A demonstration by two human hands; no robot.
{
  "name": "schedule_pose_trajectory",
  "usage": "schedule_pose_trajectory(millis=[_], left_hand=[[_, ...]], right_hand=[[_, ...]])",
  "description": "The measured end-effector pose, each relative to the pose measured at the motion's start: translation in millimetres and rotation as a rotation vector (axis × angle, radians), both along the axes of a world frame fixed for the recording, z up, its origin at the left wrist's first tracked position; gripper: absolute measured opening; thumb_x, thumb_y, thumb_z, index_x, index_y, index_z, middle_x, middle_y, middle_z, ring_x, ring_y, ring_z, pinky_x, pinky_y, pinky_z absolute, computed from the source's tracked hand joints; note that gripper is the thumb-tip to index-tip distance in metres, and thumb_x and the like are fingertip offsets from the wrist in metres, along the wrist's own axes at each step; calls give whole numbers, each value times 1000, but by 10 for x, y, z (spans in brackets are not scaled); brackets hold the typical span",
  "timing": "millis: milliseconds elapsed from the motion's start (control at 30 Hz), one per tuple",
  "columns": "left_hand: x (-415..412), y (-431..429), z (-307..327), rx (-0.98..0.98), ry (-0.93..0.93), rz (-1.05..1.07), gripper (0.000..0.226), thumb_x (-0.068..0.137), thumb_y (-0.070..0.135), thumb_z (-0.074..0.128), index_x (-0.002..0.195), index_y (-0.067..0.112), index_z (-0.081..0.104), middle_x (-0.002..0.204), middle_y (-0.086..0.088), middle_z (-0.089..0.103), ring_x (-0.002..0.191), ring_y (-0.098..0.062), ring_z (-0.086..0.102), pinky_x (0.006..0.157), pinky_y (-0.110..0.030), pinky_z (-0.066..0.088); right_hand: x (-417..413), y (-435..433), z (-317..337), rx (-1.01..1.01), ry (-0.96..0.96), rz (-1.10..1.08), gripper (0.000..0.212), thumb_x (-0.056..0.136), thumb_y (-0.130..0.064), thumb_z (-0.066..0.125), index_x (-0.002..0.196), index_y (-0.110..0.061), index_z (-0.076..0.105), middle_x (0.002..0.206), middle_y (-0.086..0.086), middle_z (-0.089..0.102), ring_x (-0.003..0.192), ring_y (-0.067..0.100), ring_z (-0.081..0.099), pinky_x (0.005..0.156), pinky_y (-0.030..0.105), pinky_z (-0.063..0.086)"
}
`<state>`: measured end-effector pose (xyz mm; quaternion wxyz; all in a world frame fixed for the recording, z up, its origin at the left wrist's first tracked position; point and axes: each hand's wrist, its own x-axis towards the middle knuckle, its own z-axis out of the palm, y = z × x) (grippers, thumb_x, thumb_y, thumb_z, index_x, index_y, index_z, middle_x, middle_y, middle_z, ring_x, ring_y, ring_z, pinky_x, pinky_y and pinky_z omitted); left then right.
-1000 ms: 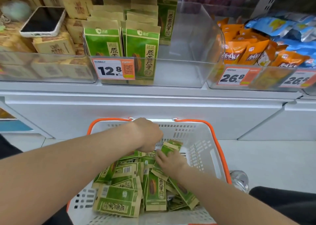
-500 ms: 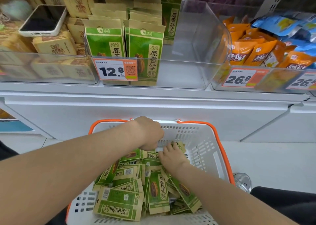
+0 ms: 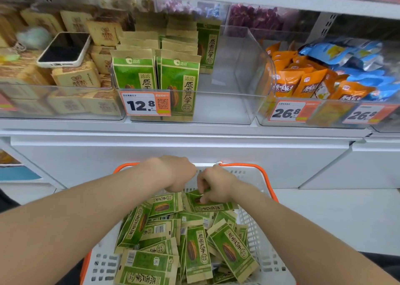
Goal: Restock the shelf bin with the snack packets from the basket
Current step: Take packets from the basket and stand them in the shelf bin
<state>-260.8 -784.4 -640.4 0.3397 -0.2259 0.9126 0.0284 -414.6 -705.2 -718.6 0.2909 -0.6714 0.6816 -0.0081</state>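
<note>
A white basket with an orange rim (image 3: 249, 168) stands below the shelf, holding several green snack packets (image 3: 195, 249). My right hand (image 3: 218, 185) pinches the top of one green packet (image 3: 208, 207) at the basket's far end. Beside it, my left hand (image 3: 177, 174) is curled knuckles-up over the upper edge of another green packet (image 3: 166, 205); its fingertips are hidden. On the shelf above, the clear bin (image 3: 218, 108) with the 12.8 price tag (image 3: 145, 103) holds upright green packets (image 3: 179, 79) in its left half. Its right half is bare.
A phone (image 3: 65, 49) lies on tan packets in the clear bin to the left. The bin to the right holds orange packets (image 3: 303, 83) and blue packets (image 3: 337, 53). A white shelf ledge (image 3: 194, 134) juts out between bins and basket.
My right hand has moved up to the basket's far end beside my left hand and now pinches a packet. The view has tilted up toward the shelf.
</note>
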Motion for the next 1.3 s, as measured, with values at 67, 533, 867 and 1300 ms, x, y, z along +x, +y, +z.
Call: schedule_pose_trajectory(millis=[67,533,867,1300], left_hand=[[35,-67,29,61,37,63,50,101,36,68,143,13,54,130,-9,64,112,-31,67,93,-42,56],[209,-330,388,422,836,303,48,84,69,68,106,26,69,101,2,74,97,-19,69,87,-47,55],[144,-73,745,162,1301,461,50,103,61,39,83,18,54,71,5,60,60,-4,58,55,-33,42],[-22,-2,913,54,1719,620,18,111,49,32,116,32,36,85,0,65,66,-33,68,56,-59,56]], right_hand=[[19,-57,165,-62,-57,-20,27,69,-27,97,78,-26,71,76,-12,66,74,7,61,68,27,49],[-150,-194,1398,-510,-252,-127,16,73,-32,94,77,-23,82,69,-13,75,69,1,70,71,20,51],[-49,-141,1684,-1044,-797,-806,42,84,-30,87,118,-24,63,80,2,77,75,12,76,68,30,61],[246,-136,1789,-838,-1043,-691,21,103,-24,66,119,-12,66,83,13,79,73,23,76,55,35,61]])
